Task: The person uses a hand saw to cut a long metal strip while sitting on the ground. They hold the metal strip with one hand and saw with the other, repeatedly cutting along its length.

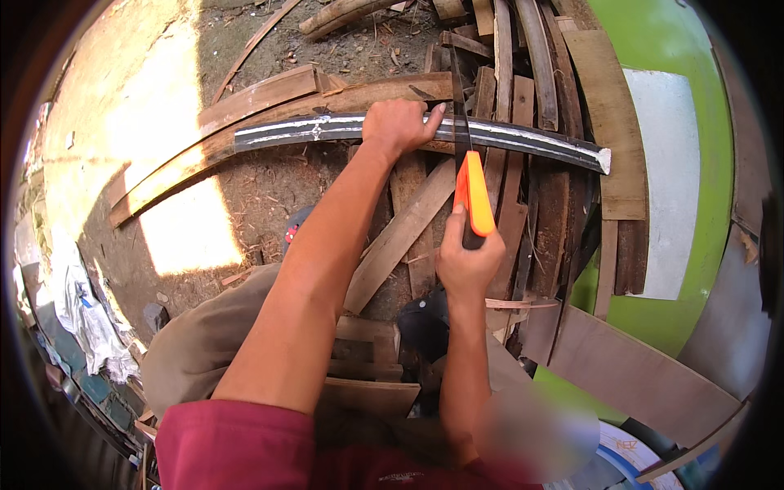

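Observation:
A long dark strip with white streaks (527, 139) lies crosswise over several wooden boards. My left hand (398, 126) is closed over its middle, thumb pointing right. My right hand (471, 255) grips the orange and yellow handle of a hand saw (477, 196). The saw's dark blade (459, 98) points away from me and crosses the strip just right of my left thumb. Whether its teeth have cut into the strip cannot be seen. The strip's right end has a white, rough face.
Weathered planks (517, 106) are heaped under and beyond the strip. Two long boards (261, 102) stretch left over the dirt ground. At the right stand a white panel (663, 180) and a green wall (702, 73). A silvery plastic sheet (90, 318) lies at the far left.

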`<state>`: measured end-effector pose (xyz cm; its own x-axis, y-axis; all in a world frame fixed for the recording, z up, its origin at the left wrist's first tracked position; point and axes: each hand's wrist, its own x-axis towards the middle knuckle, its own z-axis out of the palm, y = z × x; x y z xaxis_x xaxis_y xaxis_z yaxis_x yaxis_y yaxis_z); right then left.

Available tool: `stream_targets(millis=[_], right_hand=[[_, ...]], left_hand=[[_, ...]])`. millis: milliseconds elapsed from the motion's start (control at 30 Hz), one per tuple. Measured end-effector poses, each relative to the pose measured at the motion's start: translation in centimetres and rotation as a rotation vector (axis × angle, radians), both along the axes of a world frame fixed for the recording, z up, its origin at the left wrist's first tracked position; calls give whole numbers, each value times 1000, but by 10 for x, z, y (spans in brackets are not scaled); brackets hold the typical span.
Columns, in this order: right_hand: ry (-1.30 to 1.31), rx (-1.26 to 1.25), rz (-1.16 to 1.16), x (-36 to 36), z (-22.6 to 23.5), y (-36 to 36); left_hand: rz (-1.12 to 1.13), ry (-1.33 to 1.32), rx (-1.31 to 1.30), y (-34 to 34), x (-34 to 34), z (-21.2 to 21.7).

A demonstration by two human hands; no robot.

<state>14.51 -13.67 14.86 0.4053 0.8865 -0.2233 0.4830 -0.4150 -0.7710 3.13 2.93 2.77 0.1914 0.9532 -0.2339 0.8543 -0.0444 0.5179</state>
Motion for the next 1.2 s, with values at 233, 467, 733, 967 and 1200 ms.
stream_targets(millis=[233,467,733,967,1200], right_hand=[[-65,68,11,7,35,-110],[-23,161,-1,4,-5,16],[-115,123,50,12,46,-132],[-7,186,68,2,-17,13],[-84,87,27,19,27,-124]], left_hand=[[-35,-19,-24,3,-5,-4],[-28,-17,22,3,4,3],[-22,8,-34,4,-5,4],[-36,18,15,0,1,-1],[-7,2,0,2,-2,-1]])
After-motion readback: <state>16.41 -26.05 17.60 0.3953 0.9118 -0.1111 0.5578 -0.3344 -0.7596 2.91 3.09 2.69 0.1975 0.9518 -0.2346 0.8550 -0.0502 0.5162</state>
